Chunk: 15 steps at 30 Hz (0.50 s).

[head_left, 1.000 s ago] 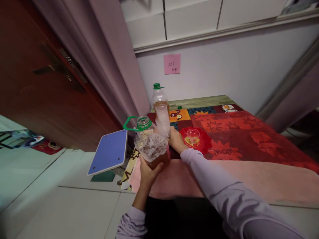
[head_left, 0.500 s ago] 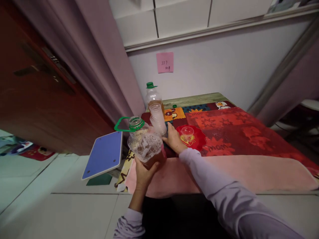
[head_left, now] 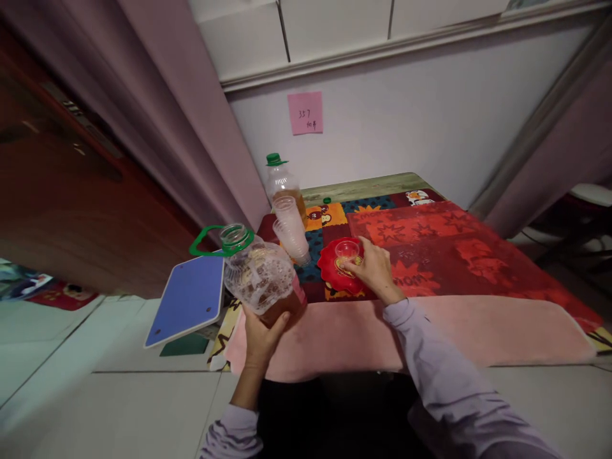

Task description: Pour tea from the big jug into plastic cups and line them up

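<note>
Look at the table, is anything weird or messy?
A little: the jug in the left hand is uncapped, with foam above its brown drink. A small green cap, perhaps the jug's, lies loose near the table's back edge.

The near bottle (head_left: 262,277) partly hides the left hand (head_left: 261,338). Stacked cups (head_left: 292,234) cover part of the rear bottle (head_left: 282,181). The left edge crops the door (head_left: 67,223).
</note>
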Each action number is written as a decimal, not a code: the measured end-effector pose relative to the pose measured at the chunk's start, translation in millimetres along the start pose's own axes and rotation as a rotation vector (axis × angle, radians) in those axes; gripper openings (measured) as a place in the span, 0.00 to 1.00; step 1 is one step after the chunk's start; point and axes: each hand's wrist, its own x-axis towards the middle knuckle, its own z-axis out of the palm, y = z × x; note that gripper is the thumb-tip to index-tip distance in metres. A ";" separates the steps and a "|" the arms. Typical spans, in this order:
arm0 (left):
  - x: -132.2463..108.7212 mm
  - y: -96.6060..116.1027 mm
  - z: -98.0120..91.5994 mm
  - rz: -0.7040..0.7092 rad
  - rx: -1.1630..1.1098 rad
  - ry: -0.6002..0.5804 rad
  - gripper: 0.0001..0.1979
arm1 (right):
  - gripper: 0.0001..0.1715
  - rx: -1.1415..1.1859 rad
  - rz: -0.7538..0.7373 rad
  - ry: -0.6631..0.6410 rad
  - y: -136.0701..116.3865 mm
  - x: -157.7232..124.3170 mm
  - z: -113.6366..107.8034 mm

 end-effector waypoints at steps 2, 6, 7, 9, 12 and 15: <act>-0.2 0.0 -0.7 0.010 0.026 0.027 0.48 | 0.48 -0.004 0.009 -0.040 -2.4 -0.6 3.6; -0.9 -3.3 -2.4 0.027 0.058 0.058 0.43 | 0.36 0.012 0.002 -0.074 -0.2 -3.2 4.3; -1.1 -4.2 -3.0 0.027 0.055 0.058 0.43 | 0.36 0.012 -0.005 -0.059 1.6 -3.8 4.4; -1.2 -5.4 -4.0 0.012 0.056 0.055 0.43 | 0.36 0.008 -0.025 -0.020 5.4 -5.3 5.7; -1.0 -5.2 -4.8 -0.019 0.084 0.046 0.43 | 0.41 0.003 -0.037 0.026 10.4 -8.8 11.0; -0.5 -3.2 -4.5 -0.010 0.102 0.034 0.42 | 0.48 0.031 -0.063 0.106 14.6 -11.8 14.4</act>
